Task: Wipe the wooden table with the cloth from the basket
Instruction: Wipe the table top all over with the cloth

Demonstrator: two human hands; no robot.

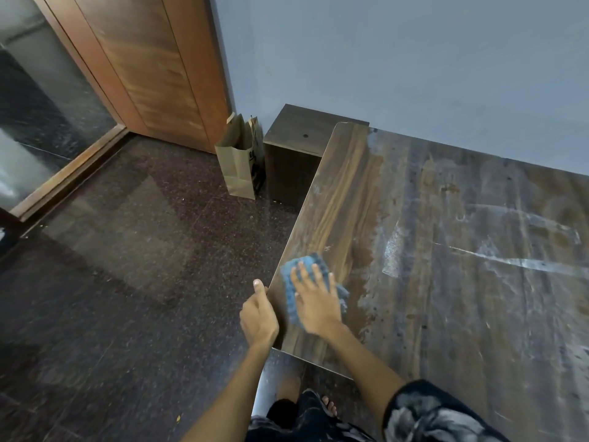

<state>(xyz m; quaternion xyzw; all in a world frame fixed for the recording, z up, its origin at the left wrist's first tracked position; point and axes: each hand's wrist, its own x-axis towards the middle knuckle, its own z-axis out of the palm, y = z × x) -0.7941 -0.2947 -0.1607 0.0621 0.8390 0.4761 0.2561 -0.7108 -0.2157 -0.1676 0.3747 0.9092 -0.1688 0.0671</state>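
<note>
- A home room: dark speckled stone floor (127, 250), wooden wardrobe (153, 68) with mirror (38, 100).
- Paper bags (239, 161) beside a low cabinet (296, 154), painted wall (414, 59).

Soft, even indoor light — dim rather than bright, with a cool bluish cast on the wall (414, 59). The polished floor (127, 250) carries a pale, diffuse sheen near the mirror panel (38, 129) at the left. Shadows are faint. Wide-angle distortion bends the door (153, 74) and the counter (478, 250) edges. The right hand (315, 301) and cloth (306, 266) are slightly motion-blurred — corners soften too.
</note>
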